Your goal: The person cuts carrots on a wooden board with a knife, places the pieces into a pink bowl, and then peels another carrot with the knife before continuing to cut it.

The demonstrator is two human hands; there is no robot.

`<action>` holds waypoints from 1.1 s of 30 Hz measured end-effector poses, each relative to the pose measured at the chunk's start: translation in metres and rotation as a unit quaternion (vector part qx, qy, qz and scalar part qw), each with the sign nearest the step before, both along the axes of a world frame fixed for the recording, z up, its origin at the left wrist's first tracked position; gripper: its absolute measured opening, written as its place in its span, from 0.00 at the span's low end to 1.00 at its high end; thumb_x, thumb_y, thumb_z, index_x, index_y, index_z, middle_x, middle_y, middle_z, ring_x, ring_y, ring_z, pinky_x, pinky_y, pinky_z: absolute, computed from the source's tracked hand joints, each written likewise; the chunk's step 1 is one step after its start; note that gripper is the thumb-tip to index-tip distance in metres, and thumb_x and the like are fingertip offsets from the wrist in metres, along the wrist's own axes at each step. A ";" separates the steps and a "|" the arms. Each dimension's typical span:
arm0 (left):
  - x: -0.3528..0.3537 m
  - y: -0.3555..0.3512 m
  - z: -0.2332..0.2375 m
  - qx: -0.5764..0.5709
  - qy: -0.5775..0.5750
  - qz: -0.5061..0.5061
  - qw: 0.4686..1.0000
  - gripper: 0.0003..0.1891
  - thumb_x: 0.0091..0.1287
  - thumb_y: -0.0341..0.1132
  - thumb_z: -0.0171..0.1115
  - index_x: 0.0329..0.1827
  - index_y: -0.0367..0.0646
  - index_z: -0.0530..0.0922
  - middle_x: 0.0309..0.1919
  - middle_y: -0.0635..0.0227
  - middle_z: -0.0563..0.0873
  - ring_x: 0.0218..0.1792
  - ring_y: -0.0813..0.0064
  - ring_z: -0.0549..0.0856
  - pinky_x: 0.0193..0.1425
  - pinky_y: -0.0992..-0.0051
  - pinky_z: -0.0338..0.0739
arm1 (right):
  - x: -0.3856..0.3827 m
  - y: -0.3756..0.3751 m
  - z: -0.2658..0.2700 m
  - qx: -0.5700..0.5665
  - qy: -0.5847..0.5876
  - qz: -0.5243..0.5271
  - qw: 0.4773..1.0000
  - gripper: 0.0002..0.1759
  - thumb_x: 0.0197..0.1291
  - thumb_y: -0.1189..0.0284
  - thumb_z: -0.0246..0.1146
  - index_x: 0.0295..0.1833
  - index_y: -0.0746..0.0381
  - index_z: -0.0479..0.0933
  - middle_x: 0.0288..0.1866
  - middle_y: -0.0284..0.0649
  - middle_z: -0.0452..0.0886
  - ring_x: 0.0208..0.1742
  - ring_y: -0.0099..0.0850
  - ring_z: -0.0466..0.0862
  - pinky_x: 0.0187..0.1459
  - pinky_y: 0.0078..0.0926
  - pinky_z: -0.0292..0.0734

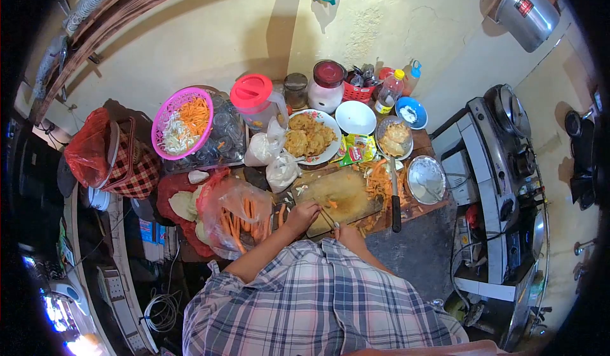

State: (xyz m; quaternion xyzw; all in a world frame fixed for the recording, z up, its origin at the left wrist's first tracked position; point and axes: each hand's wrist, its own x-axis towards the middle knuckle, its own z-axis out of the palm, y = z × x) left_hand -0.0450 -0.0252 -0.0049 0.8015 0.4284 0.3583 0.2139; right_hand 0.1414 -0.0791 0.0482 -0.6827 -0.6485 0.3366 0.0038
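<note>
Matt, rough wooden board [343, 188]; glossy plastic basket [157, 125].

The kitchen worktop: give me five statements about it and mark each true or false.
1. The pink basket holds orange shreds and white shreds. True.
2. The left hand grips the black-handled knife. False: the knife lies to the right of the cutting board, in neither hand.
3. The pitcher's lid is blue. False: the lid is red.
4. The clear bag of carrots lies to the left of the cutting board. True.
5. The yellow-capped bottle lies on its side. False: it stands upright.
</note>
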 end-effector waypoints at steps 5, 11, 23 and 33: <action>-0.001 0.001 -0.006 0.007 0.001 -0.003 1.000 0.05 0.55 0.28 0.64 0.31 0.37 0.78 0.32 0.58 0.82 0.34 0.58 0.82 0.37 0.66 0.78 | 0.004 0.002 -0.010 -0.051 -0.018 0.004 0.999 0.19 0.64 0.59 0.50 0.45 0.65 0.72 0.31 0.60 0.79 0.36 0.56 0.81 0.37 0.53 0.74; 0.004 -0.002 0.000 0.000 0.012 0.031 0.999 0.05 0.58 0.29 0.62 0.32 0.37 0.76 0.31 0.58 0.80 0.33 0.56 0.81 0.35 0.64 0.77 | 0.021 -0.005 -0.048 -0.042 0.017 0.010 0.999 0.19 0.64 0.60 0.50 0.44 0.66 0.72 0.28 0.57 0.79 0.31 0.53 0.82 0.33 0.50 0.75; 0.005 0.000 0.006 -0.149 -0.089 0.134 0.976 0.09 0.55 0.31 0.66 0.31 0.33 0.78 0.26 0.56 0.82 0.27 0.64 0.84 0.32 0.70 0.78 | 0.035 -0.013 -0.062 0.027 0.068 -0.039 0.997 0.17 0.63 0.61 0.52 0.45 0.65 0.73 0.26 0.56 0.78 0.29 0.52 0.80 0.32 0.48 0.74; 0.011 -0.002 -0.001 -0.185 -0.092 0.135 0.969 0.10 0.55 0.31 0.65 0.39 0.37 0.84 0.28 0.56 0.85 0.28 0.67 0.86 0.33 0.73 0.79 | 0.044 -0.020 -0.052 0.075 0.061 -0.078 0.992 0.17 0.65 0.63 0.52 0.41 0.68 0.72 0.24 0.55 0.76 0.25 0.51 0.79 0.28 0.45 0.72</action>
